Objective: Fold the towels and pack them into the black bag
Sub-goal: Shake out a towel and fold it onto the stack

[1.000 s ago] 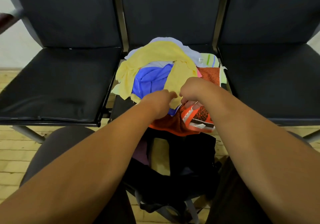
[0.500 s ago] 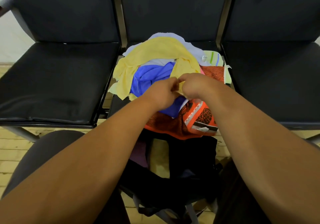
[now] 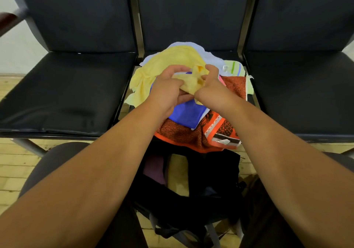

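One black bag point(image 3: 193, 201) lies open on the wooden floor point(image 3: 17, 163) between the person's knees. A purple patch shows at its mouth; I cannot tell whether that is a packed towel.

Beyond it, the loose towels are heaped on the seat of the middle chair point(image 3: 191, 13). I count five by colour, from front to back:

- an orange patterned towel point(image 3: 183, 134) hanging over the seat's front edge
- a blue towel point(image 3: 185, 113)
- a yellow towel point(image 3: 172, 59) on top
- a pale striped towel point(image 3: 234, 68) to the right
- a white towel point(image 3: 210, 56) at the back

A pink sliver may be a sixth. None looks folded.

Above the heap, the left hand point(image 3: 168, 88) and the right hand point(image 3: 210, 86) are close together. The fingers of both are curled round a bunched part of the yellow towel.

The step in hand looks like taking this towel up for folding. The next move likely calls for finding two corners, lifting the cloth clear without dragging its neighbours, and spreading it flat.

Three black chairs stand in a row.
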### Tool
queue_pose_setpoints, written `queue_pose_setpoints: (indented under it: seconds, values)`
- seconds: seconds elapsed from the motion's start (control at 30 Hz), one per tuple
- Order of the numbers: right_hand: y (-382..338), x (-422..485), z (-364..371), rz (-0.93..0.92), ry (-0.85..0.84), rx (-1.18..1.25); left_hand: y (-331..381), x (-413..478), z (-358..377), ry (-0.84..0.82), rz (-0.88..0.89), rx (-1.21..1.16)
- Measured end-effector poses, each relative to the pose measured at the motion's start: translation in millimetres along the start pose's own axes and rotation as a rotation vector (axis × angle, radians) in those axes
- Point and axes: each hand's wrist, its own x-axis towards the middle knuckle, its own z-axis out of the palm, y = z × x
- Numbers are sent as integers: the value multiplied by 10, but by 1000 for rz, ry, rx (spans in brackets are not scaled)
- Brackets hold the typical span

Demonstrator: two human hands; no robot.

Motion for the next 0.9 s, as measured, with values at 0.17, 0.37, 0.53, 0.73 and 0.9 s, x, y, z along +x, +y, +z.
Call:
queue_pose_setpoints:
  seconds: [0.17,0.37,0.53,0.73,0.9]
  values:
    - [34,-127,99,-84,11,45,135,-185,4,-58,70,-4]
    - [13,-179,63,-155,379,31,488,-484,-19,-58,367,278]
    - [-280,-404,-160,-266,569,-5,1053,-807,122,36,549,287]
    - [-714,-704,-737,-268,631,59,1969,-995,214,182,766,320]
    - [-1314,-941,-1254,-332,707,-27,2727,-1235,121,289,893,373]
